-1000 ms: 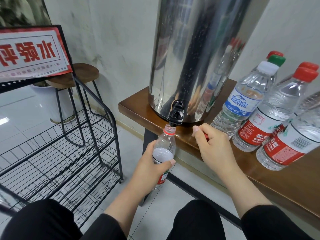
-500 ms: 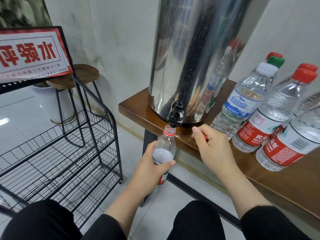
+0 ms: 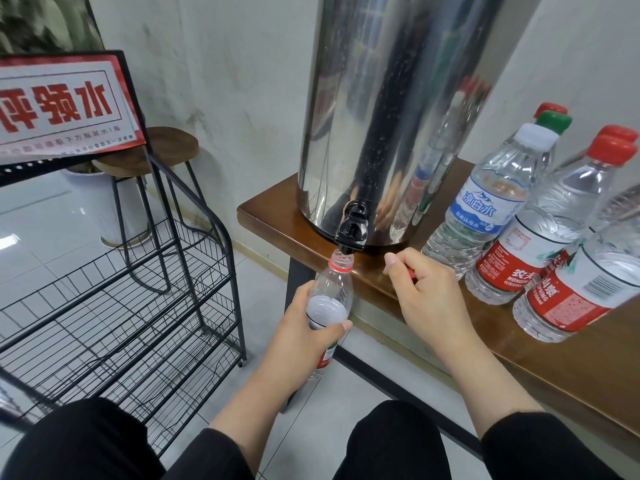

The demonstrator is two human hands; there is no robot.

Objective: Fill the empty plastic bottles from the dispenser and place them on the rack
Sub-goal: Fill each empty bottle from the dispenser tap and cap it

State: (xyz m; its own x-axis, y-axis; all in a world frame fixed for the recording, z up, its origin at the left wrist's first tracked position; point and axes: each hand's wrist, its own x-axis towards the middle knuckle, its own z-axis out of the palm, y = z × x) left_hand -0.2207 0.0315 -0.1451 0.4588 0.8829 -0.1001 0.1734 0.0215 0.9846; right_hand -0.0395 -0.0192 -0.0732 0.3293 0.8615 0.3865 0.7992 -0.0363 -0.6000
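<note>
Currently left hand is wrapped around an uncapped plastic bottle, holding it upright just off the table's front edge with its open mouth right under the black tap of the steel dispenser. Mouth sits just below the spout; touching or not, cannot tell. Bottle has a red neck ring and a red-and-white label partly hidden by the fingers; whether any water is inside is unclear. Right hand is curled closed, resting on the table just right of the tap, pinching a small red item, likely the cap but mostly hidden. Dispenser stands on the left end of the brown wooden table. Capped bottles crowd the right side of the table: one with a blue label and white cap, two red-label ones with red caps, plus a green cap and another red cap behind. Black wire rack stands on the floor to the left, well apart from the held bottle, shelves bare. Red-and-white sign leans on top of the rack. Round wooden stool sits behind the rack near the wall. Dark sleeves and knees fill the bottom edge.
</note>
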